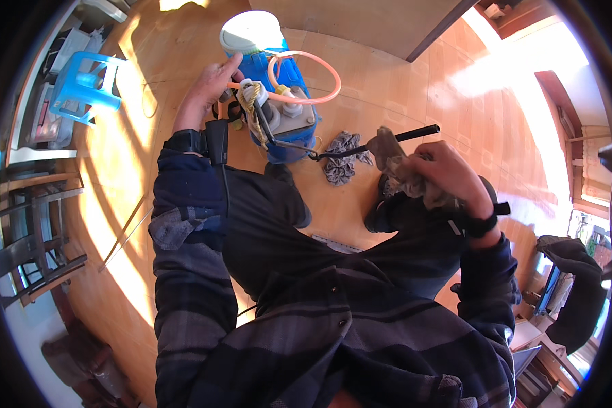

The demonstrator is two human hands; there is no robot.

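Note:
A blue knapsack sprayer point(297, 71) with a round white lid point(250, 30) and a grey base plate point(296, 117) lies on the floor ahead of me. My left hand point(217, 80) grips its left side, thumb against the tank by the lid; some fingers are hidden. A looped orange hose point(338, 81) arches above the sprayer. From its lower end a bent metal pump lever point(347, 153) with a black grip reaches right. My right hand point(445, 166) is closed on a dirty brownish rag point(389, 151), which overlaps the lever near its grip.
A crumpled grey patterned cloth point(340, 163) lies on the wooden-looking floor between my feet. At the left are a blue plastic stool point(88, 85) and dark chair frames point(37, 231). A wooden panel point(381, 27) stands beyond the sprayer. Dark cloth point(578, 292) hangs at the right.

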